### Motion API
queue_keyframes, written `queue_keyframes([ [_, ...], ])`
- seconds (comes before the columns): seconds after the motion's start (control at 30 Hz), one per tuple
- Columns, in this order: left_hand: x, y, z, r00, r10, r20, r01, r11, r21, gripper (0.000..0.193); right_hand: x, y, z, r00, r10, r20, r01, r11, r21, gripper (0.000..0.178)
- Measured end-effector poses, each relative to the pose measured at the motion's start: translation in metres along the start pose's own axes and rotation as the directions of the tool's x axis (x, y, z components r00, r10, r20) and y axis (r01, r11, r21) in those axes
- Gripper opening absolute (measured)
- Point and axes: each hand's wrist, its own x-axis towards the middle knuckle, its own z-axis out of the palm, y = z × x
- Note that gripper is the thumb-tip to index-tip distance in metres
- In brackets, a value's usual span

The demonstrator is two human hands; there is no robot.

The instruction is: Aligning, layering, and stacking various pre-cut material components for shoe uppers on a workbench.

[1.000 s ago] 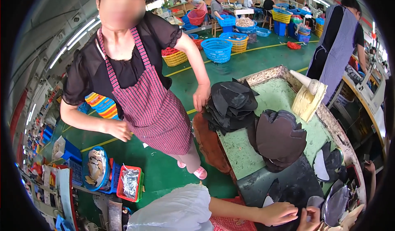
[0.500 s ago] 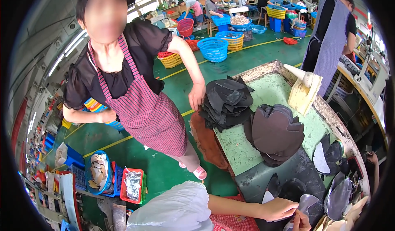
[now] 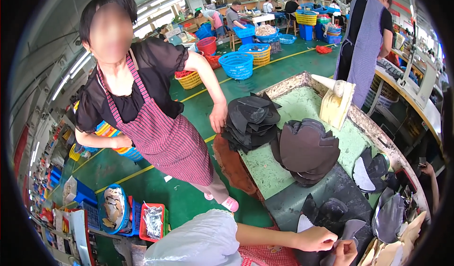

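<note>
My left hand [image 3: 316, 239] is closed, its fingers curled and thumb and forefinger pinched together; whether anything thin is in them is hidden. Right beside it, my right hand [image 3: 345, 252] is closed on a grey, curved cut piece [image 3: 353, 229] that looks like shoe-upper material. Both hands are low over a dark mat [image 3: 288, 200] on the workbench. Just beyond them lie black cut pieces [image 3: 332, 210] and a white-faced piece [image 3: 304, 223].
Stacks of dark cut pieces [image 3: 309, 145] and black pieces [image 3: 253, 119] stand on the green bench top [image 3: 295, 100]. A cone-tipped block [image 3: 337, 105] is at its far edge. More pieces [image 3: 388, 222] lie right. A co-worker [image 3: 156, 128] in a striped apron stands across, left.
My left hand's fingertips have drawn slightly away from the grey piece, and the fingers are more curled. The whole view has shifted a little. The co-worker's hand stays by the black stack.
</note>
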Motion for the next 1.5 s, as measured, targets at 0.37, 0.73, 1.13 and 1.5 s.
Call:
queue_keyframes([
  [0.37,-0.001,0.002,-0.025,0.922,-0.204,0.328,0.373,0.688,-0.622,0.038,0.004,0.011,-0.015,0.928,0.092,0.360,-0.238,0.891,0.386,0.028],
  [0.73,0.007,0.018,-0.075,0.922,-0.305,0.240,0.387,0.700,-0.599,0.049,0.045,-0.027,0.008,0.970,-0.236,-0.061,0.233,0.971,-0.054,0.030],
  [1.13,0.026,0.029,-0.064,0.961,-0.273,0.050,0.251,0.779,-0.575,0.033,0.026,-0.063,0.003,0.958,-0.166,0.236,0.180,0.983,-0.040,0.088],
  [1.5,0.021,0.031,-0.059,0.985,-0.169,-0.021,0.131,0.833,-0.537,0.019,0.039,-0.059,0.007,0.954,0.006,0.299,0.016,0.997,-0.074,0.032],
])
